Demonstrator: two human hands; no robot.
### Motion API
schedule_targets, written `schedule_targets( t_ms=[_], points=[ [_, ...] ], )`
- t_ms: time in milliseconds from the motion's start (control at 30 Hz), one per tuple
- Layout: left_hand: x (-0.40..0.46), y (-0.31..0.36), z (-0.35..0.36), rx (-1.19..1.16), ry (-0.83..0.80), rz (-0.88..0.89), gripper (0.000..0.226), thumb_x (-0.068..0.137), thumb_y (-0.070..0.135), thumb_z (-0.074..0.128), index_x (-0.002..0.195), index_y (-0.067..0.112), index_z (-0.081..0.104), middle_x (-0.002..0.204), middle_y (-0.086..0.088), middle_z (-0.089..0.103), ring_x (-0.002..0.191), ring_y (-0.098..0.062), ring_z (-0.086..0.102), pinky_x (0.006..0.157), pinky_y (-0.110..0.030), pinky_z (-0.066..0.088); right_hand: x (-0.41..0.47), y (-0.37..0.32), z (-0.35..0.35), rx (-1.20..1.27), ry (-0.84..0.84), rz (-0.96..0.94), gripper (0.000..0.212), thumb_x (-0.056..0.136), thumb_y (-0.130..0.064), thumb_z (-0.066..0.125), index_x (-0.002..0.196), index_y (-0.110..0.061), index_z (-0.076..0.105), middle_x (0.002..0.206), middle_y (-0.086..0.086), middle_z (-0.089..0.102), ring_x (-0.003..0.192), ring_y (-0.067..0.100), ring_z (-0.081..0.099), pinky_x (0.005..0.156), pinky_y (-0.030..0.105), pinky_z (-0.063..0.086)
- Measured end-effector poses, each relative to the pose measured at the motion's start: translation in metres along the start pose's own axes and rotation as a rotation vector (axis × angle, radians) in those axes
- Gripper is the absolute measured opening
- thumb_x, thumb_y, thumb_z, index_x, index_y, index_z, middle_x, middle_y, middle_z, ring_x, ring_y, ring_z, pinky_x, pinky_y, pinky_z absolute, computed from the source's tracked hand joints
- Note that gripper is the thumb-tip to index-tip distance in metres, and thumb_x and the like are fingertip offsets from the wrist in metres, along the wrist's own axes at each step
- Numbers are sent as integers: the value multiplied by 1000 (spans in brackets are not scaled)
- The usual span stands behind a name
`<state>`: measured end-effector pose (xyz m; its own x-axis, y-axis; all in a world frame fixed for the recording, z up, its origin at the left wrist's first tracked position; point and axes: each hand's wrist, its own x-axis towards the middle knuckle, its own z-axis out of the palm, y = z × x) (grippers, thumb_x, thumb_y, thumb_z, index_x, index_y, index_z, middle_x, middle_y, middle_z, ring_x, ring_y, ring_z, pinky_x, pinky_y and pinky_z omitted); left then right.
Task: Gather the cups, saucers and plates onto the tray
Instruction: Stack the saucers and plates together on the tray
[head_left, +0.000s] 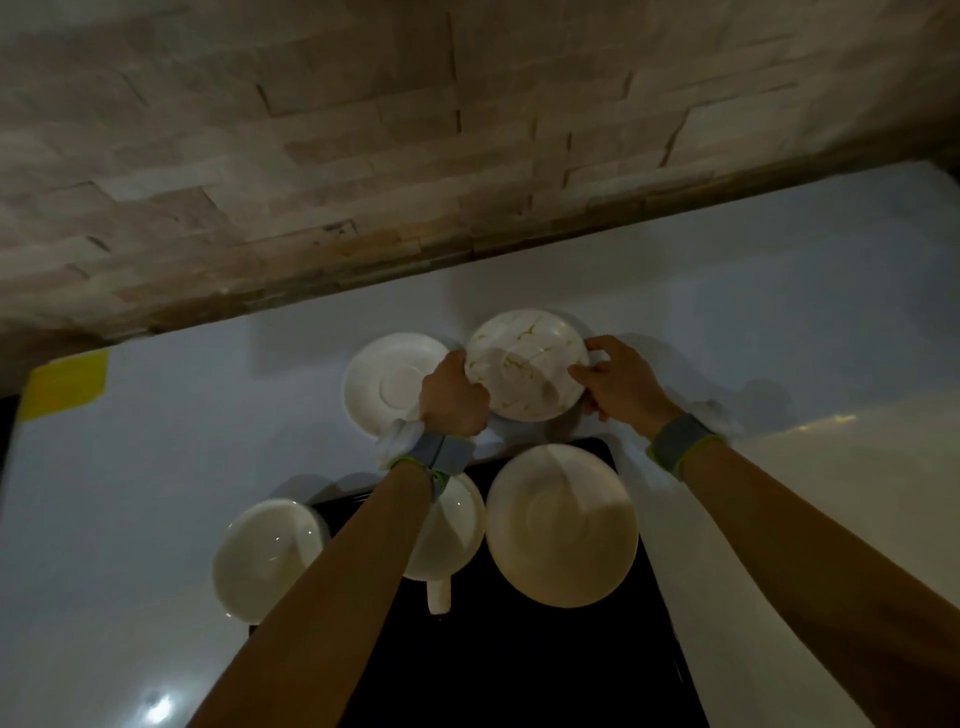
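Marbled plate (527, 364) held between both hands just beyond the black tray (519, 665), left hand (452, 397) gripping its left rim, right hand (621, 384) pinching its right rim

We seem to be in a home kitchen or dining area, dimly lit. We see a glossy white countertop (156, 493) running along a wall of rough stone-look tiles (363, 130), with white saucers (387, 382), cups (267, 556) and a black tray (519, 665) laid out.
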<state>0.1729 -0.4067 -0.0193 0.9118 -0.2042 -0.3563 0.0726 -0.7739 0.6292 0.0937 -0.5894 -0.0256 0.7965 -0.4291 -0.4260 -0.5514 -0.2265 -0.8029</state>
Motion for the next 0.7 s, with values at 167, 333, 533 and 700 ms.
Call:
schedule_targets(
  t_ms=[167, 333, 533, 700],
  points=[
    [-6, 3, -8, -59, -35, -20, 38, 86, 7, 49, 123, 9, 56, 95, -27, 72, 84, -43, 70, 76, -51, 60, -8, -4, -4, -12, -3, 11, 29, 92, -19, 60, 119, -13, 51, 69, 5, 65, 51, 18, 59, 40, 24, 44],
    [-28, 14, -21, -160, -109, 8, 41, 87, 4, 48, 128, 10, 49, 91, -25, 72, 58, -35, 67, 62, -49, 62, -26, -5, -15, 26, 41, -25, 29, 91, -18, 62, 118, -11, 54, 69, 5, 65, 51, 18, 59, 35, 21, 41],
    [-69, 19, -26, -154, -53, 118, 40, 89, 7, 48, 129, 13, 50, 95, -21, 73, 72, -36, 71, 64, -44, 62, -60, -3, -27, 2, 76, -83, 27, 92, -20, 62, 117, -13, 54, 66, 4, 65, 50, 17, 58, 36, 13, 39],
    [-109, 16, -25, -182, -69, 145, 34, 90, 6, 45, 123, 13, 51, 80, -22, 71, 52, -33, 68, 47, -39, 59, -93, 7, -34, -39, 102, -159, 21, 95, -20, 57, 115, -17, 53, 63, 3, 65, 45, -3, 58, 43, 13, 44]
  ],
)
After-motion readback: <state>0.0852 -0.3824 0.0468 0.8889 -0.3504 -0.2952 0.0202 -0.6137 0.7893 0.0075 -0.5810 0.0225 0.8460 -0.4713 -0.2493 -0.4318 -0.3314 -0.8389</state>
